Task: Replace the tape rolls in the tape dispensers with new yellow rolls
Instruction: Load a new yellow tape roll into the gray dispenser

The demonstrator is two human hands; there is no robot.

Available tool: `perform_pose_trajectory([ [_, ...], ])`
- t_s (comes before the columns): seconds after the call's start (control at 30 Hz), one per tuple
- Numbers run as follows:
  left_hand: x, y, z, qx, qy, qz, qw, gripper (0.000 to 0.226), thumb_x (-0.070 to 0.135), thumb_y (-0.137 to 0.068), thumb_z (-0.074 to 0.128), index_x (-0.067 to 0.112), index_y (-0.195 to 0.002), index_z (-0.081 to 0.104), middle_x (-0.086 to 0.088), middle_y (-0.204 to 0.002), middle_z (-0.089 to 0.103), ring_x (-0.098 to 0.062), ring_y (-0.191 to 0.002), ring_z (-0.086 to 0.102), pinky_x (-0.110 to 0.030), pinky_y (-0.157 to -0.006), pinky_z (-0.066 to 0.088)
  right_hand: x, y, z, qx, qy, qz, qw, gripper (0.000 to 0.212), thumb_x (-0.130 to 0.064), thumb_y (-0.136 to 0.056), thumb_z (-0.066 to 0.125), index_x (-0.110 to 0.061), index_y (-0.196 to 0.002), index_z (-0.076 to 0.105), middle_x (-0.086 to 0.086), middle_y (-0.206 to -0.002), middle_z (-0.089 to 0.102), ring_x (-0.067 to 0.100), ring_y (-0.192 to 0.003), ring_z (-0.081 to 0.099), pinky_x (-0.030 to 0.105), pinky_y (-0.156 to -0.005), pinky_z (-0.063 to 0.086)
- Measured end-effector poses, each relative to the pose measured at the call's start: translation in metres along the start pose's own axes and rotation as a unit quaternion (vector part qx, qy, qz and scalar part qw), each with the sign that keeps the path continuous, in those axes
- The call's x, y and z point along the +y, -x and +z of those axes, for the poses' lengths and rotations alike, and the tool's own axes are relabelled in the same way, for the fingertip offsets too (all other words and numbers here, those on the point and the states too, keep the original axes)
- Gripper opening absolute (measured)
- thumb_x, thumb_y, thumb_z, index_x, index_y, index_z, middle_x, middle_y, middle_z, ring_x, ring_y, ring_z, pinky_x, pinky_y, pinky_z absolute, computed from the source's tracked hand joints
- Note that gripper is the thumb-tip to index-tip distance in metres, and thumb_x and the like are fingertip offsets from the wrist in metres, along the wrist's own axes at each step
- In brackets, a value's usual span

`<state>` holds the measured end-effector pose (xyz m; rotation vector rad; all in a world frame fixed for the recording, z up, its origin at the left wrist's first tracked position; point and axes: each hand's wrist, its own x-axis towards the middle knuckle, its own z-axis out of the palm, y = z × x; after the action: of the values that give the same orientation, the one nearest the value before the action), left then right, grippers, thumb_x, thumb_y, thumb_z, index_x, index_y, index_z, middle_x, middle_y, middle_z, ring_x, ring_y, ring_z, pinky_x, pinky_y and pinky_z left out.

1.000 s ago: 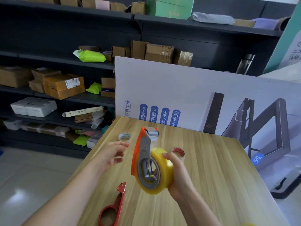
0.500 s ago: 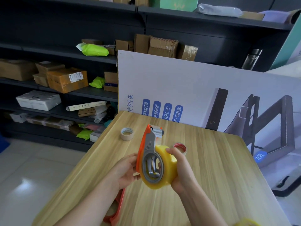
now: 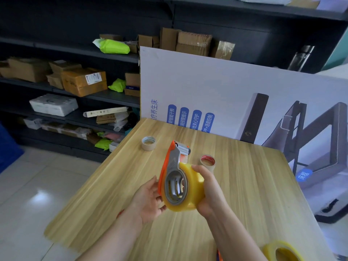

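"Seating the new roll on dispenser 1, yes?"
"Looks like it. The yellow roll point(image 3: 194, 191) sits on the hub of the tape dispenser point(image 3: 174, 164), held up over the table point(image 3: 254, 194), mid-front. I can't see a free tape end, so I judge it's not threaded yet."
"Hands?"
"The right hand point(image 3: 210, 193) wraps the roll, fingers curled round its far side, thumb on top. The left hand point(image 3: 147, 199) is at the orange back edge, fingers loosely bent, tips under the roll. Gripping or just propping, can't tell."
"Pointing?"
"Long axis runs from the roll end, near the person, up and away to the cutter head, leaning slightly left. Hub face is turned left."
"Next?"
"Probably find the tape end and pull it over the roller. It's sticky, so that needs a fingertip pinch. A spare yellow roll point(image 3: 281, 251) waits at the near right edge. A beige core point(image 3: 148, 143) and a red-rimmed core point(image 3: 207, 162) lie behind."
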<state>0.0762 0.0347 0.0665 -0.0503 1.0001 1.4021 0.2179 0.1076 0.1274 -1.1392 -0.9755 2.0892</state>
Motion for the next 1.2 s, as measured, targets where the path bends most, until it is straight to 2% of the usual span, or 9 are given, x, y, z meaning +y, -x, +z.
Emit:
perform_pose_trajectory([
  [0.23,-0.021,0.005,-0.002,-0.012,0.02,-0.014,1.0,0.024,0.015,-0.064,0.059,0.017,-0.04,0.057,0.002,-0.054,0.064,-0.017,-0.087,0.054,-0.039,-0.073,0.04,0.011,0.015,-0.008,0.032,-0.005,0.001,0.999,0.029,-0.033,-0.079,0.067,-0.011,-0.097,0.07,0.011,-0.078,0.073,0.026,-0.067,0.069,0.038,-0.071,0.055],
  [0.33,-0.025,-0.001,-0.008,-0.028,-0.044,0.04,0.998,0.03,0.002,-0.075,0.052,0.016,-0.063,0.075,0.004,-0.07,0.07,-0.014,-0.088,0.056,-0.036,-0.081,0.04,0.015,0.021,-0.01,0.04,-0.012,-0.003,0.999,0.024,-0.033,-0.08,0.067,-0.013,-0.092,0.071,0.009,-0.073,0.073,0.023,-0.063,0.07,0.036,-0.069,0.056],
  [0.47,-0.03,0.0,-0.019,-0.052,-0.16,0.172,0.971,0.037,-0.013,-0.079,0.051,0.012,-0.077,0.078,-0.004,-0.078,0.071,-0.023,-0.085,0.051,-0.03,-0.072,0.034,0.022,0.031,-0.011,0.064,-0.029,-0.005,0.998,0.028,-0.034,-0.081,0.066,-0.012,-0.098,0.069,0.006,-0.068,0.073,0.019,-0.055,0.07,0.033,-0.063,0.054],
  [0.6,-0.034,0.009,-0.034,-0.094,-0.231,0.198,0.948,0.041,-0.011,-0.079,0.047,0.016,-0.081,0.079,-0.001,-0.082,0.075,-0.021,-0.084,0.054,-0.032,-0.077,0.036,0.036,0.041,-0.008,0.088,-0.021,-0.008,0.996,0.037,-0.036,-0.076,0.068,-0.012,-0.104,0.07,0.008,-0.074,0.073,0.022,-0.062,0.07,0.037,-0.067,0.056],
  [0.67,-0.036,0.017,-0.04,-0.081,-0.244,0.197,0.946,0.038,0.006,-0.079,0.045,0.021,-0.081,0.079,0.003,-0.083,0.074,-0.018,-0.083,0.056,-0.034,-0.077,0.035,0.043,0.047,-0.007,0.106,-0.017,-0.011,0.994,0.038,-0.037,-0.075,0.069,-0.012,-0.103,0.07,0.009,-0.079,0.074,0.025,-0.069,0.071,0.041,-0.074,0.058],
  [0.83,-0.048,0.028,-0.047,-0.041,-0.103,0.052,0.992,0.048,0.045,-0.094,0.038,0.012,-0.091,0.072,-0.005,-0.102,0.071,-0.021,-0.103,0.055,-0.041,-0.093,0.033,0.058,0.059,-0.002,0.13,-0.02,-0.001,0.991,0.038,-0.036,-0.074,0.071,-0.012,-0.104,0.07,0.011,-0.083,0.073,0.026,-0.07,0.07,0.039,-0.07,0.059],
  [0.93,-0.058,0.036,-0.045,-0.029,0.006,-0.057,0.998,0.034,0.038,-0.095,0.046,0.014,-0.089,0.07,-0.005,-0.113,0.068,-0.023,-0.119,0.052,-0.046,-0.112,0.026,0.065,0.066,0.0,0.13,-0.014,0.008,0.991,0.032,-0.035,-0.075,0.07,-0.013,-0.097,0.071,0.01,-0.079,0.073,0.024,-0.064,0.07,0.034,-0.064,0.056],
  [1.1,-0.059,0.048,-0.044,-0.01,0.046,-0.119,0.992,0.027,0.021,-0.078,0.061,0.013,-0.054,0.07,-0.004,-0.097,0.07,-0.023,-0.119,0.052,-0.043,-0.112,0.026,0.071,0.074,-0.001,0.133,0.0,0.018,0.991,0.034,-0.036,-0.075,0.07,-0.012,-0.098,0.069,0.012,-0.083,0.071,0.028,-0.077,0.066,0.043,-0.083,0.055],
  [1.2,-0.062,0.052,-0.043,-0.029,0.06,-0.127,0.99,0.011,0.013,-0.071,0.063,0.012,-0.061,0.069,-0.004,-0.088,0.07,-0.023,-0.118,0.053,-0.043,-0.108,0.032,0.07,0.076,-0.004,0.135,0.019,0.018,0.99,0.035,-0.039,-0.073,0.071,-0.013,-0.097,0.068,0.012,-0.085,0.072,0.028,-0.078,0.067,0.045,-0.087,0.055],
])
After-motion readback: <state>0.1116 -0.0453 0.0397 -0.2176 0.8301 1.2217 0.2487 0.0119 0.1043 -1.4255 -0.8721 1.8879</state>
